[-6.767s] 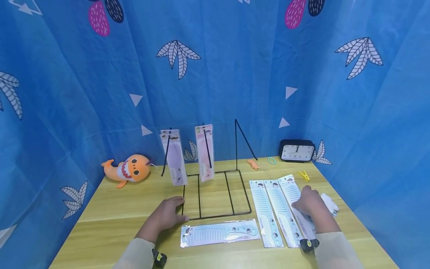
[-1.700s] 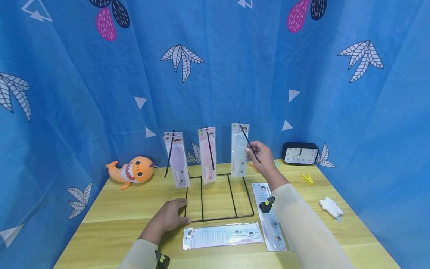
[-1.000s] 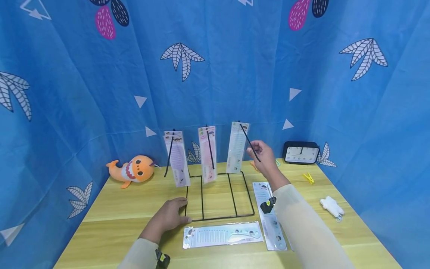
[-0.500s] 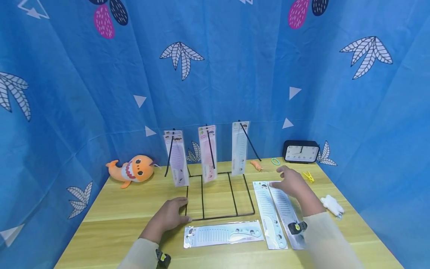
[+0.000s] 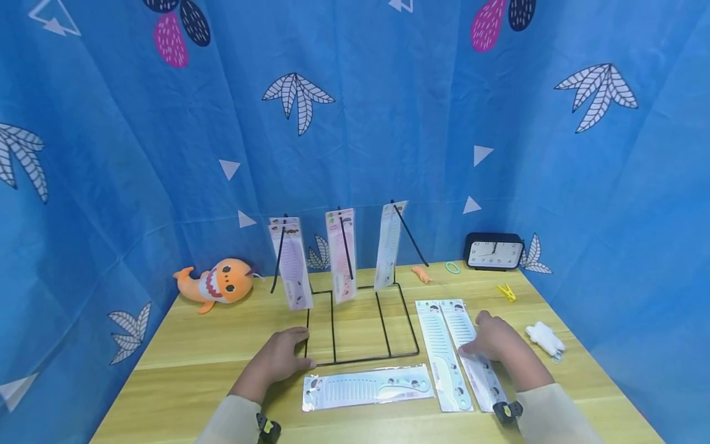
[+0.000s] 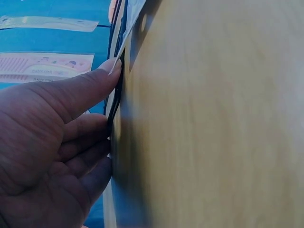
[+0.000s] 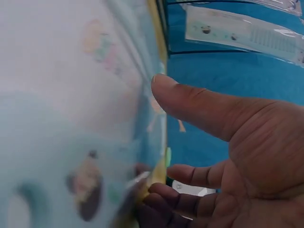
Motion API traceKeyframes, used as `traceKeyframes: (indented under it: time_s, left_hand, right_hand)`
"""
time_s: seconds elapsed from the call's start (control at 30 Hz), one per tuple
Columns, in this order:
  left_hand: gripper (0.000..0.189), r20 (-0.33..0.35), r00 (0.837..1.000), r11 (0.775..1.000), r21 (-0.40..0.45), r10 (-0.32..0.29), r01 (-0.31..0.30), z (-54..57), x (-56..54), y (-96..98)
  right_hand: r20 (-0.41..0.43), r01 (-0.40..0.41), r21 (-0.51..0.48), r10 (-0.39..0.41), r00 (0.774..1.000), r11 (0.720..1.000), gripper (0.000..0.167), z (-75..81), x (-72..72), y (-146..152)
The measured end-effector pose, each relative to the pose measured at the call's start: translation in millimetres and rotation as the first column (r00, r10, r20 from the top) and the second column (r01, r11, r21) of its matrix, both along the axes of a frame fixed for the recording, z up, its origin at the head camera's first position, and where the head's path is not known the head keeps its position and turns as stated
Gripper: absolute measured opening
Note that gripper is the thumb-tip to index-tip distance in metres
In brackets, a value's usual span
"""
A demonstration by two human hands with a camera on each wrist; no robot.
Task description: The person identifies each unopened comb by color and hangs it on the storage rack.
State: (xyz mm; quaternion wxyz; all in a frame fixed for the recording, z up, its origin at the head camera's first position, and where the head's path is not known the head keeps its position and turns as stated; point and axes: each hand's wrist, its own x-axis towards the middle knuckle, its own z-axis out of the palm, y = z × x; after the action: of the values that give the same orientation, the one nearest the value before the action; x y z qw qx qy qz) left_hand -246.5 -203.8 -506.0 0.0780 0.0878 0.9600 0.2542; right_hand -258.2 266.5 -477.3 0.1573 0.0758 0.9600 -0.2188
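A black wire rack [image 5: 360,359] stands mid-table with three slanted pegs. Packaged combs hang from them: purple [image 5: 291,265], pink [image 5: 340,253] and pale blue [image 5: 386,243]. My left hand [image 5: 291,353] rests on the rack's front-left corner. In the left wrist view its thumb [image 6: 90,85] lies straight along the wire [image 6: 116,99]. My right hand [image 5: 485,342] lies on the rightmost comb packet [image 5: 460,320] flat on the table. In the right wrist view the thumb [image 7: 190,102] is over the packet [image 7: 71,118] and the fingers [image 7: 161,199] curl at its edge. Another packet [image 5: 440,351] lies beside it, and one [image 5: 366,387] lies crosswise in front.
An orange shark plush [image 5: 216,280] sits back left. A black clock [image 5: 493,253], a green ring [image 5: 453,267], a small orange toy [image 5: 421,273], a yellow clothespin [image 5: 505,291] and a white soft item [image 5: 546,339] lie on the right. Blue cloth walls enclose the wooden table [image 5: 194,345].
My right hand left the pale blue packet hanging on the right peg and came down onto the rightmost packet on the table. The hung packet has tilted slightly. The left hand stayed put.
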Motion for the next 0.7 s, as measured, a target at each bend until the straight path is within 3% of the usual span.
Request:
traceKeyframes:
  time_s: [0.2,0.43,0.6,0.7]
  left_hand:
    - [0.071,0.004,1.0,1.0,0.016,-0.01,0.01,0.8,1.0,-0.6]
    - [0.07,0.002,1.0,1.0,0.005,-0.007,0.007,2.8,-0.6,-1.5]
    - [0.069,0.001,1.0,1.0,0.012,-0.006,0.006,3.5,-0.6,-1.2]
    - [0.07,0.009,1.0,1.0,0.015,-0.007,0.007,2.9,-0.7,-1.2]
  right_hand:
    - [0.002,0.014,0.042,-0.014,1.0,0.999,0.108,-8.6,-3.8,1.9]
    - [0.035,0.067,0.0,-0.067,0.997,0.998,0.113,-7.4,-10.7,4.1]
    - [0.044,0.107,-0.036,-0.106,0.993,0.994,0.109,-10.2,-15.3,4.3]
    - [0.021,0.126,-0.066,-0.125,0.992,0.99,0.099,-12.6,-16.9,7.5]
